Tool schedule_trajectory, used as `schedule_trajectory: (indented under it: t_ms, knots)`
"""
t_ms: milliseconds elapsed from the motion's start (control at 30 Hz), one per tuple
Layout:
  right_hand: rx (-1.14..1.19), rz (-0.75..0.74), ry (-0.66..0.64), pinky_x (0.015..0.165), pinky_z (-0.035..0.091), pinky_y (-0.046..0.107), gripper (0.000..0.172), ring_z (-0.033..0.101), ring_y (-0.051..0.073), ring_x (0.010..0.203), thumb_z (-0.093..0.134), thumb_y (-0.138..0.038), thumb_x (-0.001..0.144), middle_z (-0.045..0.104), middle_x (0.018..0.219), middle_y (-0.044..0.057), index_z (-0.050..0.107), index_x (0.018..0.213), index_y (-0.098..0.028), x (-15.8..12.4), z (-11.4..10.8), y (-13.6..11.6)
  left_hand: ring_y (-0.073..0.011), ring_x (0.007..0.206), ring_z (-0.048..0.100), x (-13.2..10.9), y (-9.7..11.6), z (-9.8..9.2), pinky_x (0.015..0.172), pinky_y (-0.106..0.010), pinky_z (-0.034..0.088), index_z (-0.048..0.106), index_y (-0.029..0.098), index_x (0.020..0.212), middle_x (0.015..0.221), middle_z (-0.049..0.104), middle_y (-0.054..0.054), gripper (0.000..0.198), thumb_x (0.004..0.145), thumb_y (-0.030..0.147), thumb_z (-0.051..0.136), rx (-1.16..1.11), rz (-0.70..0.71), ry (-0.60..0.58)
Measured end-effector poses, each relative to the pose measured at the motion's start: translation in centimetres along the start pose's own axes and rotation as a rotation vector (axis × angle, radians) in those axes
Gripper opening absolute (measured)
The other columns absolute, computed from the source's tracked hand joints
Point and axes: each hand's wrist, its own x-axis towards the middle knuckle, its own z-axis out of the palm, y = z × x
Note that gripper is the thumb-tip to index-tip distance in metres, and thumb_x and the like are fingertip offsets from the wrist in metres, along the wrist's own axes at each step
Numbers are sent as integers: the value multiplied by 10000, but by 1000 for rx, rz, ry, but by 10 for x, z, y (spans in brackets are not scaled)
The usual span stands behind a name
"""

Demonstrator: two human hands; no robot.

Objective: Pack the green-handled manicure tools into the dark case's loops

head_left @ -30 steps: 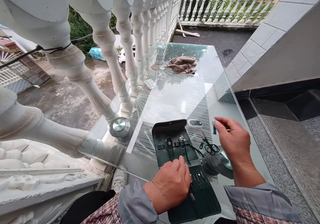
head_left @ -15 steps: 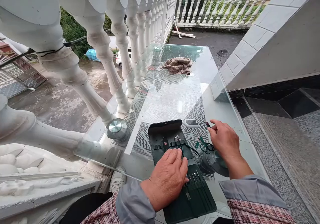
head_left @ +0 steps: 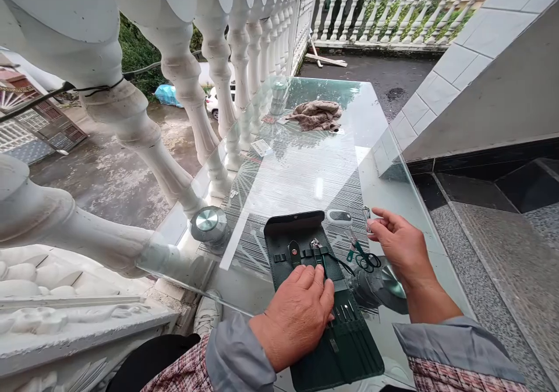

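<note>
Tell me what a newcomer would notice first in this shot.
A dark green manicure case lies open at the near end of the glass tabletop, with the left hand pressed on it. To its right, the right hand holds a small metal tool above green-handled scissors. A white balustrade runs along the table's left side.

A glass tabletop (head_left: 301,170) carries a green leather manicure case (head_left: 290,235), scissors (head_left: 364,261) and (farther along) a crumpled brown cloth (head_left: 317,115).
</note>
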Motion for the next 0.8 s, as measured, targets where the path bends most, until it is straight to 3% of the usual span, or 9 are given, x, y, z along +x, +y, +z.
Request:
schedule_trajectory:
  t_ms: [133, 267, 433, 600, 700, 800]
  knots:
    - [494, 258, -114, 509, 512, 217, 382, 574, 111, 625, 772, -287, 581, 609, 753, 4, 669, 936, -193, -8, 4, -15, -284, 1128, 531, 0, 0, 2, 981, -400, 352, 484, 43, 1230, 1276, 537, -204, 426, 943, 349, 415, -5, 4, 4]
    - [665, 341, -309, 476, 489, 181, 359, 554, 91, 608, 798, -245, 575, 596, 706, -5, 687, 913, -199, -18, 5, -29, -281, 1106, 537, 2, 1, 0, 968, -392, 385, 496, 49, 1204, 1259, 545, -199, 424, 913, 358, 489, -55, -25, 7]
    - [730, 306, -503, 519, 475, 200, 349, 554, 86, 608, 807, -280, 594, 621, 735, -12, 693, 919, -222, -42, 13, -40, -239, 1028, 552, 6, 0, -14, 888, -357, 457, 530, 128, 1140, 1158, 608, -109, 338, 868, 322, 582, -335, -177, 34]
    - [750, 266, -679, 621, 493, 246, 312, 579, 105, 627, 794, -326, 627, 660, 740, 1, 687, 899, -217, -78, 31, -45, -184, 840, 576, 6, -6, -29, 742, -293, 474, 563, 183, 930, 899, 650, -23, 122, 881, 295, 560, -693, -530, 115]
    - [731, 248, -684, 709, 507, 290, 264, 614, 138, 715, 773, -334, 657, 679, 782, 11, 675, 874, -219, -95, 39, -44, -159, 746, 571, 6, -10, -31, 656, -251, 439, 540, 186, 817, 799, 631, -6, 138, 902, 291, 513, -781, -667, 123]
    - [613, 150, -639, 771, 501, 289, 211, 621, 139, 774, 737, -338, 703, 684, 842, 10, 672, 868, -225, -101, 41, -45, -141, 709, 562, 5, -12, -31, 623, -230, 407, 529, 185, 787, 776, 621, -3, 176, 926, 260, 450, -777, -691, 116]
